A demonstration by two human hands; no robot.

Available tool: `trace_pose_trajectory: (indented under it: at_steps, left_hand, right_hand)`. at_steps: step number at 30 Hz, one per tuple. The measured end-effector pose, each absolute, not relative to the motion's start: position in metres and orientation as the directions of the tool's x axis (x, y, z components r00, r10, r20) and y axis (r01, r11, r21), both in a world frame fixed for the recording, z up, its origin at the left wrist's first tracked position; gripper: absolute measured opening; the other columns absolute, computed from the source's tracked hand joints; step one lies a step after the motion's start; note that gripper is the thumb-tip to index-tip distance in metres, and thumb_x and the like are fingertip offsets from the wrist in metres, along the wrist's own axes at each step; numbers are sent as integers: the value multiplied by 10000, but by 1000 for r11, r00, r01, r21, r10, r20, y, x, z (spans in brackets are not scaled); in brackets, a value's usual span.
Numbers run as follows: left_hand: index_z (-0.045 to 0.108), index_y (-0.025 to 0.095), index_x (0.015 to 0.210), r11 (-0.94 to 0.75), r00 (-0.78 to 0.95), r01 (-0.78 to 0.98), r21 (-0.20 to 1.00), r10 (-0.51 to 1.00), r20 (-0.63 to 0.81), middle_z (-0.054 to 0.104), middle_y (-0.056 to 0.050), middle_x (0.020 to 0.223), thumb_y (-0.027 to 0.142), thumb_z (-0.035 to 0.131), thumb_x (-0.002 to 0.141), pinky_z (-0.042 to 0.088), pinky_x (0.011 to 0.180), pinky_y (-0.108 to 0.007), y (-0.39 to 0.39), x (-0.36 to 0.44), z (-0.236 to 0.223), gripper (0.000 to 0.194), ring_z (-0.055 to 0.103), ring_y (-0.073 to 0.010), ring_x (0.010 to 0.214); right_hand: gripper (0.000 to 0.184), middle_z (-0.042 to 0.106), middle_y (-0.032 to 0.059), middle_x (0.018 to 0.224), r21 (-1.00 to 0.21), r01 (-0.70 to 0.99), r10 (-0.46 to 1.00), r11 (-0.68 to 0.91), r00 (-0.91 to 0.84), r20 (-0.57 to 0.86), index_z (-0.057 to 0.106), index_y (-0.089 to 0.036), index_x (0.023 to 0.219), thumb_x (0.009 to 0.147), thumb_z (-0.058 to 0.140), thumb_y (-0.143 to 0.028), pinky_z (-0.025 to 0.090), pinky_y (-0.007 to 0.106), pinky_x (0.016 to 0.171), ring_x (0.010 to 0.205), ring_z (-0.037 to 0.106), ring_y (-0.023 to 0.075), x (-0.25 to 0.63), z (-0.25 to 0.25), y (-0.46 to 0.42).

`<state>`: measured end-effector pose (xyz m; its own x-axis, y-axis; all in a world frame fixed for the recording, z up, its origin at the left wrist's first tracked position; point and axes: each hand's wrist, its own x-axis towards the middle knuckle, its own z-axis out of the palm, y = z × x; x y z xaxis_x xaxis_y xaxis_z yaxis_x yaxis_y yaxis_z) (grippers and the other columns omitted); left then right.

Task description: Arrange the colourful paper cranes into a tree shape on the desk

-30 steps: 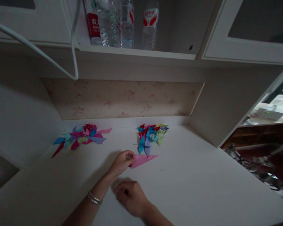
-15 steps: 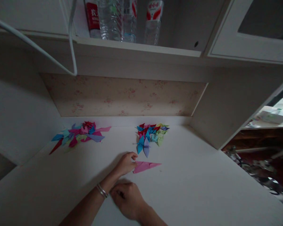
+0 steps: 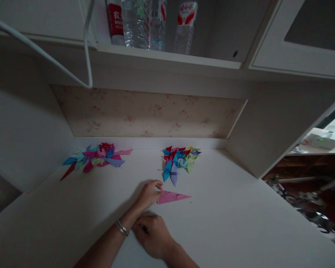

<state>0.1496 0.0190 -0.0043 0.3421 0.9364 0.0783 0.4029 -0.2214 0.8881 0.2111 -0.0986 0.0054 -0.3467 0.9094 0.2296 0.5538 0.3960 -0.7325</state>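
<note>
A pink folded paper (image 3: 173,197) lies on the white tabletop, its narrow point toward the right. My left hand (image 3: 150,192), with silver bracelets at the wrist, pinches its left end between thumb and fingers. Nearer to me, my right hand (image 3: 153,235) rests curled in a loose fist beside my left wrist, and nothing shows in it. Just beyond the pink paper is a cluster of folded paper cranes (image 3: 178,160) in blue, red, purple and green. The blue and purple ones lie closest to my left hand.
A heap of colourful folded papers (image 3: 100,158) lies at the back left of the tabletop (image 3: 240,219). Plastic bottles (image 3: 185,28) stand on the shelf overhead. A white cable (image 3: 56,65) hangs at the upper left. Side panels (image 3: 279,123) flank the surface.
My left hand and the pink paper have shifted slightly toward me and to the right, and the paper lies flatter. My right hand stays curled, nearly in place.
</note>
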Motion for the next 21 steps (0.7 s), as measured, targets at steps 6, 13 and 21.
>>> trace_pose_trajectory:
  at_steps: [6, 13, 21]
  left_hand:
    - [696, 151, 929, -244, 342, 428, 870, 935, 94, 705, -37, 842, 102, 593, 598, 444, 552, -212, 20, 149, -9, 350, 613, -137, 623]
    - [686, 154, 948, -260, 337, 455, 852, 936, 105, 703, -30, 852, 84, 592, 627, 473, 628, -206, 20, 149, -10, 341, 646, -143, 719]
    - [681, 145, 901, -280, 344, 483, 830, 932, 114, 705, -37, 854, 75, 588, 633, 491, 692, -211, 19, 150, -8, 292, 655, -148, 780]
  right_hand:
    - [174, 674, -16, 703, -742, 543, 910, 393, -347, 227, 661, -204, 762, 843, 513, -162, 394, 185, 609, 617, 588, 108, 212, 7, -99]
    - [177, 670, -16, 701, -728, 561, 908, 394, -361, 212, 641, -196, 719, 834, 514, -152, 383, 183, 598, 620, 591, 104, 211, 6, -98]
    - [186, 616, -34, 632, -701, 584, 905, 409, -357, 231, 574, -191, 647, 823, 526, -156, 338, 179, 557, 562, 525, 83, 210, 5, -97]
